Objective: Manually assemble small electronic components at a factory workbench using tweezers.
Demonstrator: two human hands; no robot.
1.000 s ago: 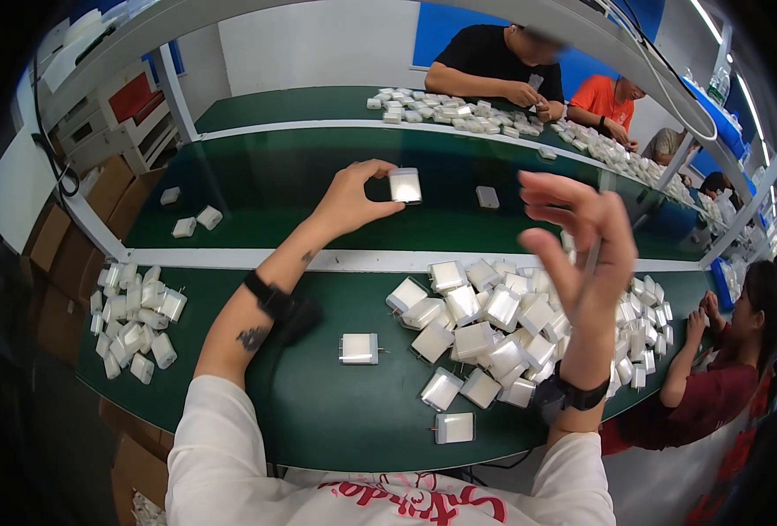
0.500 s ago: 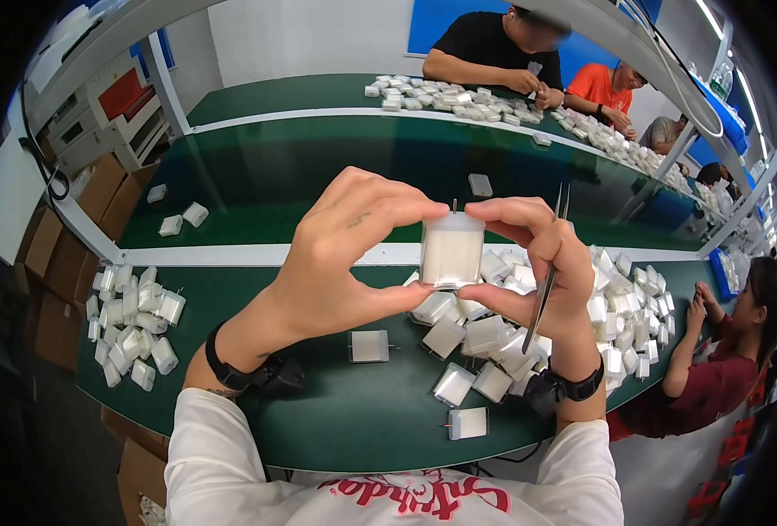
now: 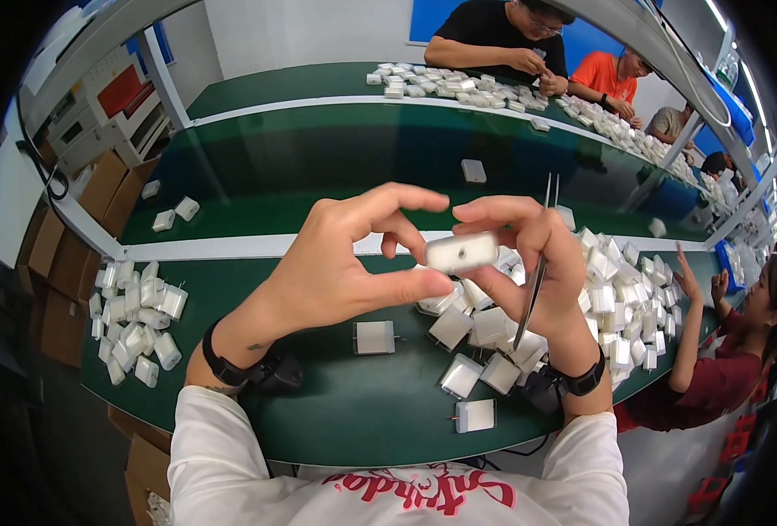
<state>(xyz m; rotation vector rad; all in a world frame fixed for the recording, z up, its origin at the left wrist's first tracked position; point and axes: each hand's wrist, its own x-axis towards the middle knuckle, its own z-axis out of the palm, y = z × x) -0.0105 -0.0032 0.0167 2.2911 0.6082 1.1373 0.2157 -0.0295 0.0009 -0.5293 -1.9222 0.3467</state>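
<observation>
A small white block in a clear casing [image 3: 450, 254] hangs in front of me, its narrow end with a dark central spot facing up; it is slightly blurred. My right hand [image 3: 537, 254] pinches its right side and also holds metal tweezers [image 3: 539, 272], points upward. At the block's lower left edge, the thumb of my left hand [image 3: 344, 254] touches it, while the index finger is lifted off and the fingers are apart. Beneath my hands a pile of similar blocks [image 3: 616, 307] covers the table's right side. Single blocks lie nearby, one [image 3: 374, 337] with a thin pin.
Another heap of blocks [image 3: 134, 307] sits at the left of the green table [image 3: 318, 412]. Beyond a white rail [image 3: 257, 247], a few blocks lie on a dark green surface. Co-workers handle blocks at the far side; a person in dark red [image 3: 721, 368] is at the right.
The block has been tipped from upright, so its narrow end shows. My left index finger has come away from it. The person at the right has raised a hand.
</observation>
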